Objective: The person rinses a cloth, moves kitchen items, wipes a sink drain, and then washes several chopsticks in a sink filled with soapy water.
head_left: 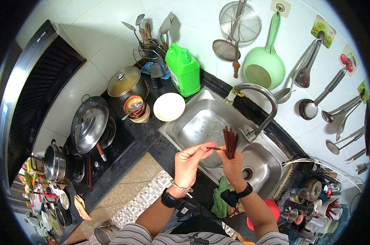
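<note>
Above the sink (197,122), my right hand (233,166) is closed around a bundle of dark reddish-brown chopsticks (231,142), their ends pointing up and away from me. My left hand (186,166), just to its left, is closed in a pinch on one thin dark chopstick (212,148). This stick lies roughly sideways and reaches toward the right hand. The fingers hide part of its length. Both hands are over the near side of the large basin, under the curved faucet (270,102).
A white bowl (169,107) and green jug (184,75) stand left of the sink. Lidded pots and a lidded wok (89,128) sit by the stove. A green cloth (221,200) lies at the sink's near edge. Ladles and a green pan (263,67) hang on the wall.
</note>
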Tool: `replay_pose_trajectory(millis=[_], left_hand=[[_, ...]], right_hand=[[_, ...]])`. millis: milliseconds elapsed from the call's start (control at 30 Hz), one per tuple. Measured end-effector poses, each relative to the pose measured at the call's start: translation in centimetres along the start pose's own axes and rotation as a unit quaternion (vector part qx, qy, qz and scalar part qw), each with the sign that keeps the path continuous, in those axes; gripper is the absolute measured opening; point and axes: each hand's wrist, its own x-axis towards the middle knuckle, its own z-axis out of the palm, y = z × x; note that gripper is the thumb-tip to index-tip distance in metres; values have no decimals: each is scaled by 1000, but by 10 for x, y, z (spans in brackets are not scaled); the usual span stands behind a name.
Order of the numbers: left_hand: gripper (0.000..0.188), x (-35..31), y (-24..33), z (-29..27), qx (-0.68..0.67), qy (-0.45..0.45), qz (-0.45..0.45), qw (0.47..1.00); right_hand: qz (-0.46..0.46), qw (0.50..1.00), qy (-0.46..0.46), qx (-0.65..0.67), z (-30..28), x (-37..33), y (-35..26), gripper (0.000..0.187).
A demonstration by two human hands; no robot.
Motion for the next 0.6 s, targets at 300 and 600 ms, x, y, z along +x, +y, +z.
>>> replay_pose_trajectory(millis=[300,600], left_hand=[[19,0,2,-2,-79,-12,-29,996],[17,2,4,-2,-70,-10,-39,997]], right_hand=[[29,999,-12,11,2,0,4,12],[20,999,-22,19,0,1,8,12]])
